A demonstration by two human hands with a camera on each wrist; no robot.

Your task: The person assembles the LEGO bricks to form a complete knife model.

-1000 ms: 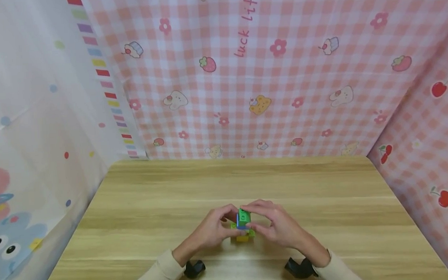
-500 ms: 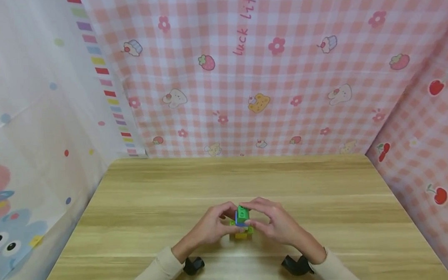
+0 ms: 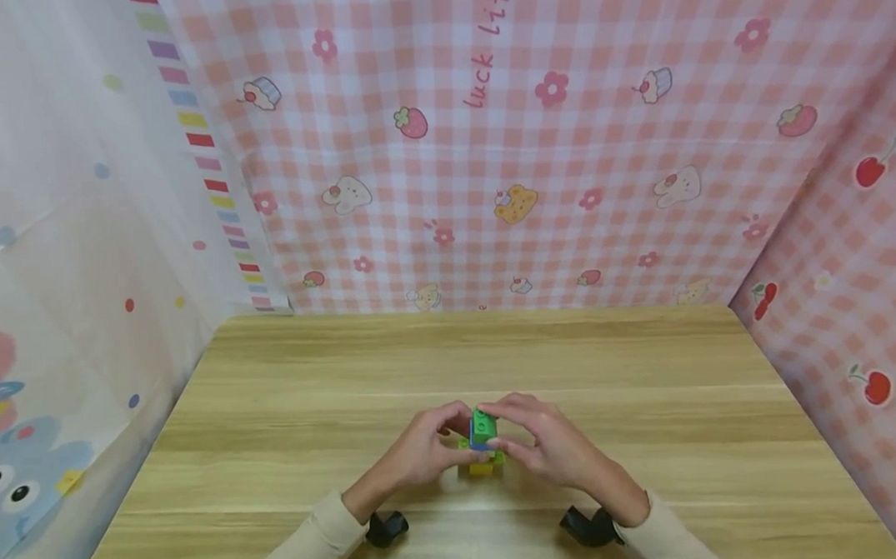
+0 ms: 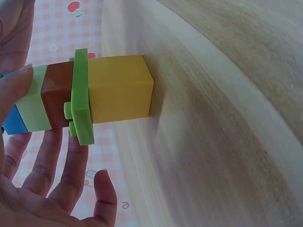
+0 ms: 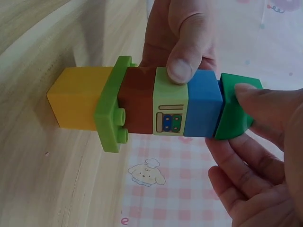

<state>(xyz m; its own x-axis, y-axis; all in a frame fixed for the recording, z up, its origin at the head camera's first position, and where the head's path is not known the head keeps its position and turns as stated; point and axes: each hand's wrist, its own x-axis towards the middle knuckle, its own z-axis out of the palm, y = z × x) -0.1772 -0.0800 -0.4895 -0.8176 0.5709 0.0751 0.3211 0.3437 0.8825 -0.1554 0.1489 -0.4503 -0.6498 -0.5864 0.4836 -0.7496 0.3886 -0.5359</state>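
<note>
A tower of toy building blocks stands on the wooden table between both hands. From the bottom up it has a yellow block [image 5: 78,97], a lime green plate [image 5: 110,111], a brown block [image 5: 137,101], a printed pale green block [image 5: 163,92], a blue block [image 5: 203,104] and a green curved brick [image 5: 232,120]. My left hand [image 3: 429,447] grips the tower's upper middle, its thumb across the pale green and blue blocks. At the top, my right hand [image 3: 556,446] pinches the green curved brick, which sits slightly tilted with a thin dark gap against the blue block.
The wooden table [image 3: 332,376] spreads around the hands. Behind it hangs a pink checked cloth [image 3: 444,180], with a white printed cloth [image 3: 62,205] on the left and another checked cloth [image 3: 862,295] on the right. Black straps [image 3: 590,528] are at the wrists.
The head view has shifted slightly. Both hands keep their hold on the tower and the green curved brick, with barely any movement.
</note>
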